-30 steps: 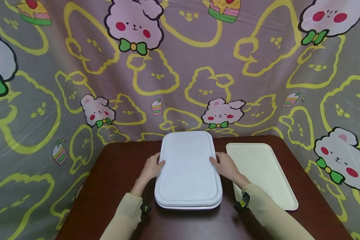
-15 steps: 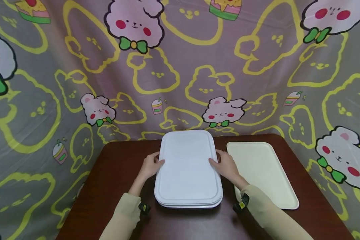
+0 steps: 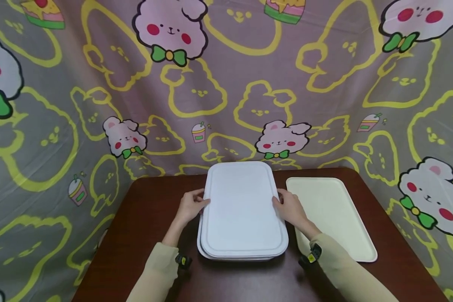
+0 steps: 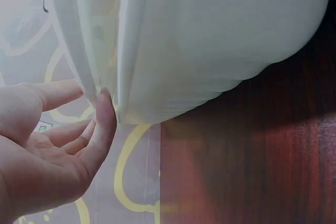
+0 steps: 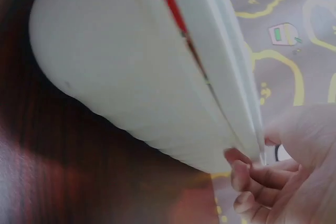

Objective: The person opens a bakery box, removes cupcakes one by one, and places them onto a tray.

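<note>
A white rounded rectangular lid [image 3: 243, 205] sits askew over a deep white plastic box [image 4: 226, 35], shifted to the right so the box rim shows along its left side. My left hand [image 3: 191, 206] pinches the lid's left edge, its thumb on top and a finger underneath. Opposite it, my right hand [image 3: 290, 207] grips the right edge the same way. In the right wrist view, a narrow gap runs between lid and box wall, with something red [image 5: 172, 6] showing through. Most of what is inside the box is hidden.
A shallow cream tray [image 3: 330, 218] lies on the dark brown wooden table [image 3: 154, 193], right of the box and partly behind my right forearm. A patterned cloth [image 3: 226, 100] hangs at the back and both sides.
The lid has shifted to the right and away from the box rim, exposing the rim at the left. The right hand has moved right with it; the left hand keeps its hold.
</note>
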`<state>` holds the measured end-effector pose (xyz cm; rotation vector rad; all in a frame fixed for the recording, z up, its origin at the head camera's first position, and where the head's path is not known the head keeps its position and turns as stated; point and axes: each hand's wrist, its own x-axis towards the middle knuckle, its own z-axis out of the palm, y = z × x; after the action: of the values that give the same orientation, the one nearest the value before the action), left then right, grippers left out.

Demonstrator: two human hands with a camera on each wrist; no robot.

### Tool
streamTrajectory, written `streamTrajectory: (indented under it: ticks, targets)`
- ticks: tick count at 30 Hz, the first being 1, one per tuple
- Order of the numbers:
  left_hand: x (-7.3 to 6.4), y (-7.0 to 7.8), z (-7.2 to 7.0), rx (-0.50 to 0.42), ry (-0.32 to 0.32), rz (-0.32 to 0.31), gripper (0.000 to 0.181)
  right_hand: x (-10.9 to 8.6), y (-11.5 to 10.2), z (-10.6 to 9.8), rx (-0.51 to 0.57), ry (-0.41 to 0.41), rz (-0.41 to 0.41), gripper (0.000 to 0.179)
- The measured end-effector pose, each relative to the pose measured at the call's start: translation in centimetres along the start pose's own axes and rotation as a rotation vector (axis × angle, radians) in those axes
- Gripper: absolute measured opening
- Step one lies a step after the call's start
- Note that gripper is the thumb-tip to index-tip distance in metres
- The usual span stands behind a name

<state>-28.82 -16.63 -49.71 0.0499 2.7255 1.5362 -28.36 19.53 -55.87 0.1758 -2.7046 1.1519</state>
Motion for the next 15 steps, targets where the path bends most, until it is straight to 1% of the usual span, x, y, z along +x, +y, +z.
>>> streamTrajectory:
  ticks: [3, 4, 8, 11, 15]
  targets:
    - [0.0, 0.0, 0.0, -0.014, 0.011, 0.027, 0.049, -0.7, -3.0, -2.3, 0.034, -0.051, 0.028, 0.05]
    - [0.0, 0.0, -0.1, -0.013, 0.02, 0.038, 0.047, -0.8, -3.5, -2.6, 0.035, -0.061, 0.028, 0.05]
    - [0.0, -0.3, -0.2, 0.025, 0.061, 0.116, 0.041, -0.8, -4.6, -3.4, 0.022, -0.092, 0.024, 0.052]
    - [-0.1, -0.5, -0.4, 0.039, 0.085, 0.174, 0.038, -0.6, -5.1, -3.5, 0.029, -0.077, 0.004, 0.051]
    - [-0.5, -0.5, -1.1, 0.052, 0.101, 0.204, 0.035, -0.2, -5.7, -3.2, 0.046, -0.069, -0.022, 0.049]
